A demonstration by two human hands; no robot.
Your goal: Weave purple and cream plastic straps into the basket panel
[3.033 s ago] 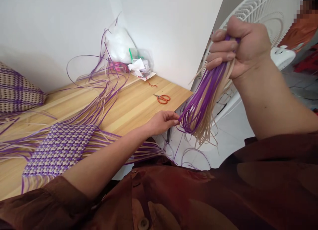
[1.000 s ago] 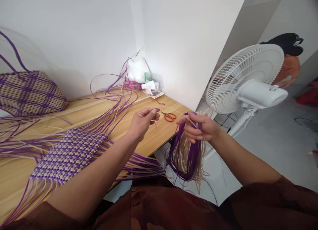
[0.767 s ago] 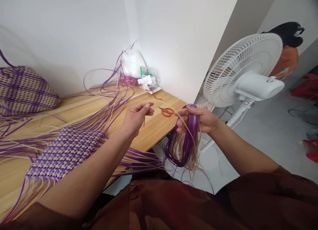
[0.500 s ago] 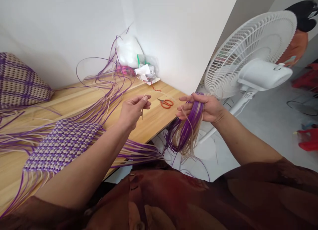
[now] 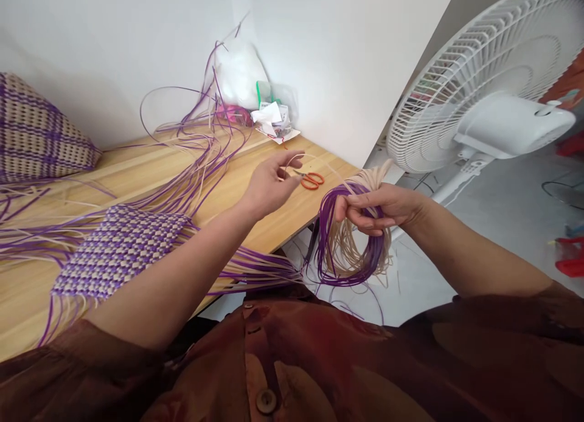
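My right hand is closed around a looped bundle of purple and beige plastic strips that hangs off the table's right edge. My left hand is raised above the wooden table, its thumb and finger pinching one thin beige strip that runs across to the bundle. A flat purple and beige woven piece lies on the table under my left forearm, with long loose strips trailing from its edges. Orange-handled scissors lie on the table just beyond my left hand.
A finished woven bag stands at the back left against the wall. A white plastic bag and small packets sit in the far corner. A white standing fan is close on the right. Red items lie on the floor at the far right.
My right hand came down from high up to table height with the bundle, which now hangs as a loop. My left hand drew one beige strip out and lifted it.
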